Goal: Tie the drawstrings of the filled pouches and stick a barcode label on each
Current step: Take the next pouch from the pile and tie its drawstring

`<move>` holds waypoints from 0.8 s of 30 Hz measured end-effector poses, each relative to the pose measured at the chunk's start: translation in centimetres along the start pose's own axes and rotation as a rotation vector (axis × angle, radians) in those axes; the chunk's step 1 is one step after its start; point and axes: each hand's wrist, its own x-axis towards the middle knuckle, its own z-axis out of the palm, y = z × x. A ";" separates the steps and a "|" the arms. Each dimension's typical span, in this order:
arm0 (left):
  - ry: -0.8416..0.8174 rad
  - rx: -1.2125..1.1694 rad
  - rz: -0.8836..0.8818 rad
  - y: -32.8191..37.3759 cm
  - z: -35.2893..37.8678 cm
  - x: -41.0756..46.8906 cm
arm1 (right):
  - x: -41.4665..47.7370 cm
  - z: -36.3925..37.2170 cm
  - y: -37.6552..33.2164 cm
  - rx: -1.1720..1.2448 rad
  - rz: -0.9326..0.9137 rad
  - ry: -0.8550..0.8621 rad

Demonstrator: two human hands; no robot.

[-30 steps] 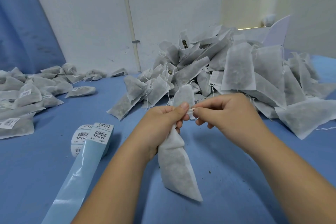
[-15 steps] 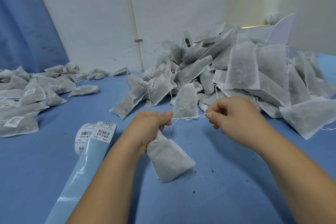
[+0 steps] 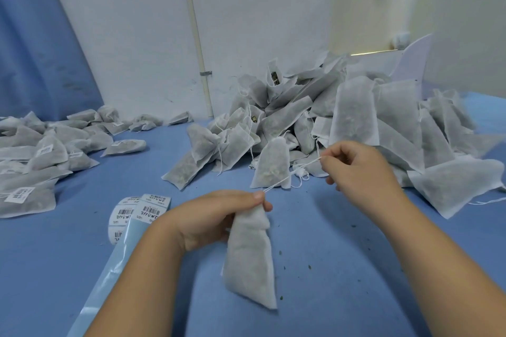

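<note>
A filled white fabric pouch (image 3: 250, 262) hangs from my left hand (image 3: 219, 217), which grips its gathered neck above the blue table. Its thin white drawstring (image 3: 290, 175) runs taut up and to the right to my right hand (image 3: 358, 169), which pinches the string's end. A roll of barcode labels (image 3: 137, 212) lies just left of my left hand, with its pale blue backing strip (image 3: 109, 276) trailing toward me.
A big heap of untied filled pouches (image 3: 356, 123) fills the back right of the blue table (image 3: 342, 268). Labelled pouches (image 3: 41, 156) are spread at the far left. A white wall with a thin pipe (image 3: 195, 35) stands behind. Small dark crumbs dot the table.
My hands, close together at the pouch's neck a second ago, have drawn apart. The right hand has pulled the drawstring out up and to the right; the pouch's neck is gathered.
</note>
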 end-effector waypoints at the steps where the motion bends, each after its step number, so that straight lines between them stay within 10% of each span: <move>1: -0.040 0.008 0.011 -0.1 -0.2 -0.1 | 0.0 -0.1 0.0 0.011 0.008 0.011; 7: -0.143 0.035 0.007 -0.4 -0.4 0.3 | 0.0 -0.5 -0.4 0.081 0.001 0.087; 14: 0.280 0.125 -0.011 0.0 1.4 1.4 | -1.7 0.3 -2.2 0.230 -0.232 -0.011; 24: 0.270 -0.369 0.085 0.0 1.3 1.6 | -3.5 2.6 -2.0 -0.245 -0.605 -0.309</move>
